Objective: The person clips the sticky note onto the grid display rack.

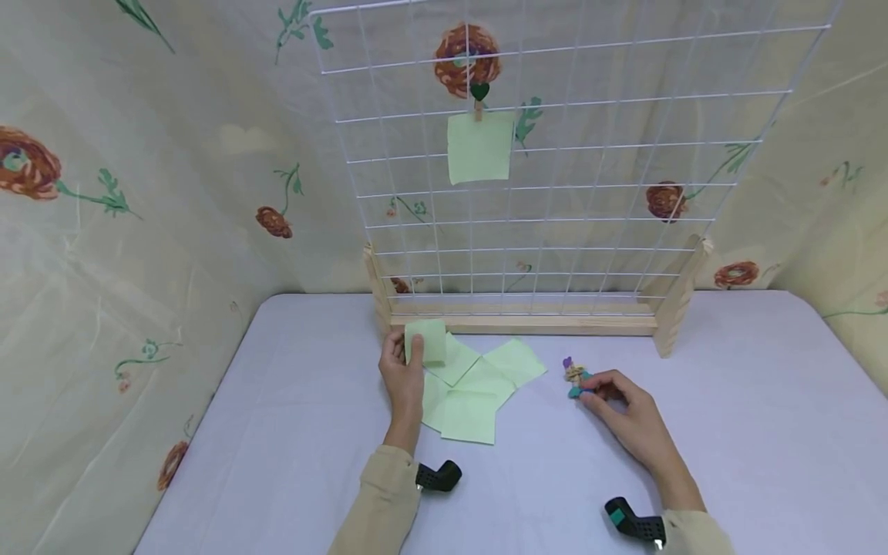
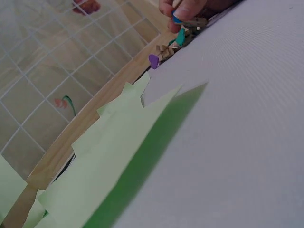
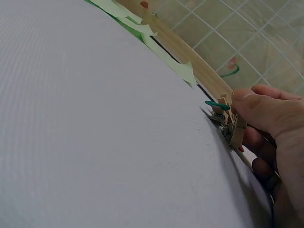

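While in left hand (image 1: 402,379) — one green sheet (image 1: 433,344)

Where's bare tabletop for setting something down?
Bare tabletop runs from the left hand to the table's left edge, and from the right hand to its right edge. The middle is crowded: overlapping green papers before the wooden stand, clothespins at the right hand. Only a narrow strip parts them.

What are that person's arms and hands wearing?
The left hand and right hand wear no gloves. Both arms have tan sleeves: the left sleeve and right sleeve. At each wrist sits a bent, black gadget: the left gadget looks plain black, while the right gadget has a green patch.
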### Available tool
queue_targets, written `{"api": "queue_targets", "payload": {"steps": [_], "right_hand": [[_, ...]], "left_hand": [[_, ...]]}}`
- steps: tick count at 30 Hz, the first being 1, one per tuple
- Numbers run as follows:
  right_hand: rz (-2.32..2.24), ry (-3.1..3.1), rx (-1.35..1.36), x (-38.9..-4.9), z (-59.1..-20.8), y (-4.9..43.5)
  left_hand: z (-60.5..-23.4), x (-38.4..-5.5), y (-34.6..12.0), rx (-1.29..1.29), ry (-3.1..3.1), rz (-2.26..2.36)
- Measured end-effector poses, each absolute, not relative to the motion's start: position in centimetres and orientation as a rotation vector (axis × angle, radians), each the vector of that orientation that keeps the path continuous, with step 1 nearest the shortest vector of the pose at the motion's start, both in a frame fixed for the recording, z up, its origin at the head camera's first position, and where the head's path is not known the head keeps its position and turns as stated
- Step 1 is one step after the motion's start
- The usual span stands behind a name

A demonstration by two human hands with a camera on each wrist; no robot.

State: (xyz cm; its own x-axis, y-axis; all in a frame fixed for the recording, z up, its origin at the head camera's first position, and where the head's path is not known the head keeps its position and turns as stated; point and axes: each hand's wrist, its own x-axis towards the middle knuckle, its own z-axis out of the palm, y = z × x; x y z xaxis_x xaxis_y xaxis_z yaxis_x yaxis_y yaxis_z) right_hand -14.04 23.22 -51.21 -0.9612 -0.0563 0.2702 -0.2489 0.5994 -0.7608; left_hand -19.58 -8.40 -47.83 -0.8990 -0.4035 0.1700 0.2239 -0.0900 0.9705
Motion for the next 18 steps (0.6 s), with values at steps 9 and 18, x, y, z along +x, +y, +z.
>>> {"api": "queue_targets", "payload": {"steps": [9, 18], "right_hand": [[1.303, -2.590, 0.232, -14.2, -51.4, 23.4], [1.329, -2.543, 0.190, -14.2, -51.6, 23.1]], "left_hand": [[-47.6, -19.4, -7.8, 0.166, -1.822, -2.008], [-49.7, -20.4, -7.1, 0.139, -1.756, -2.090]]}}
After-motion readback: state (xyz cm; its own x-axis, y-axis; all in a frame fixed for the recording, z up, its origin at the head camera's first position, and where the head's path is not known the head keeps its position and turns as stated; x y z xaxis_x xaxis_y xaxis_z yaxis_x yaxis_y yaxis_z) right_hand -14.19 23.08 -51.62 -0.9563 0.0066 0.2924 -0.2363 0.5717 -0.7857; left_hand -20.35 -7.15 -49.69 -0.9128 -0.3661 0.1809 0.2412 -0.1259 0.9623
